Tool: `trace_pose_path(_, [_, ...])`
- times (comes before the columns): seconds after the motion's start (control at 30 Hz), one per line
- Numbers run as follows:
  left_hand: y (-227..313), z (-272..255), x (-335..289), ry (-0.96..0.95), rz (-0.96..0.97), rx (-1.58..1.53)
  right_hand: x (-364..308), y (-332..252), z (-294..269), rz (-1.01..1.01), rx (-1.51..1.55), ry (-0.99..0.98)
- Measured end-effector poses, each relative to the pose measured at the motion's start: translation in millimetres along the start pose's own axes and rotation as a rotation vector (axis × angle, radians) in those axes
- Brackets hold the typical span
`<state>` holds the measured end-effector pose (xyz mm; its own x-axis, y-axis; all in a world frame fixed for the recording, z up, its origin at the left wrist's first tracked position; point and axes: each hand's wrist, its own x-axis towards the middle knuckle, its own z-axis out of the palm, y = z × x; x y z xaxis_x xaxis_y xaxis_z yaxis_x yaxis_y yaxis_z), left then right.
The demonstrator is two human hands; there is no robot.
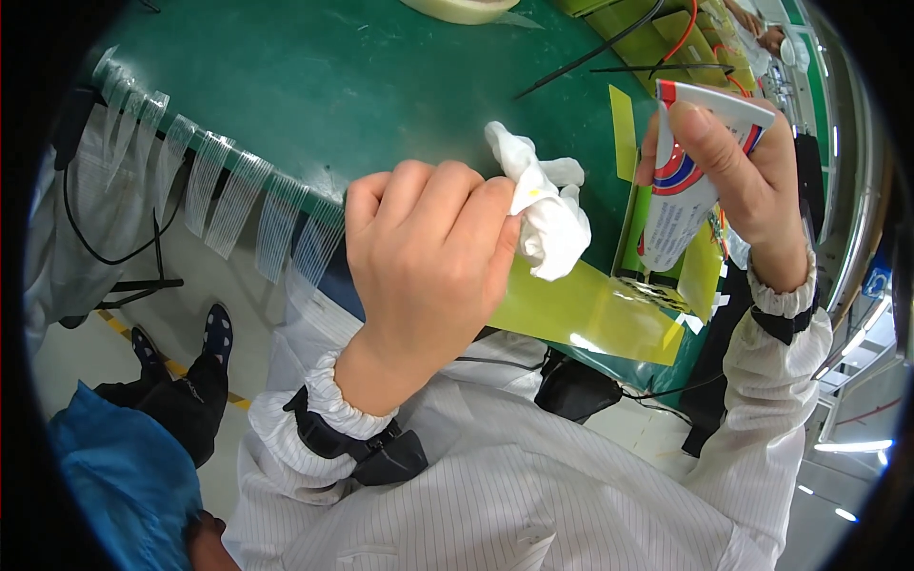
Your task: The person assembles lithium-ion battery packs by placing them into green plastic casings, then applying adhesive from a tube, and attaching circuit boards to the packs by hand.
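My left hand (428, 252) is closed, knuckles up, near the front edge of the green table mat. Out of its thumb side sticks a crumpled white wipe (554, 233), pinched between thumb and forefinger. My right hand (747, 176) grips the flat end of a white squeeze tube (678, 209) with red and blue print. The tube tilts with its narrow end down, just above a green-and-yellow assembly (636, 233); whether it touches cannot be made out. A translucent yellow sheet (590, 309) reaches from the assembly toward the left hand, along the table's front edge.
Clear ribbed tape strips (224, 181) hang off the table's left edge. A tape roll (462, 8) lies at the far side of the green mat (362, 86). Black leads (595, 62) and yellow-green parts (652, 38) are at the far right. A person in blue (124, 476) is at left.
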<state>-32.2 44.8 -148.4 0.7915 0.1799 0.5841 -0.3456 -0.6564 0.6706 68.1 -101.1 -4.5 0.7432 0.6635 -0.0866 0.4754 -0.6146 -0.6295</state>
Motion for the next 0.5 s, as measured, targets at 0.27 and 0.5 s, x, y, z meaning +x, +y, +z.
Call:
trace_pose_path(0.27, [-0.9,-0.3,-0.3,-0.003,0.007,0.018,6.5,-2.1,-0.4,-0.060,-0.167,-0.187])
trace_pose_path(0.5, [-0.5,0.5,0.1,0.009,0.006,0.013,2.7,-8.3,-1.2,0.041,-0.091,-0.146])
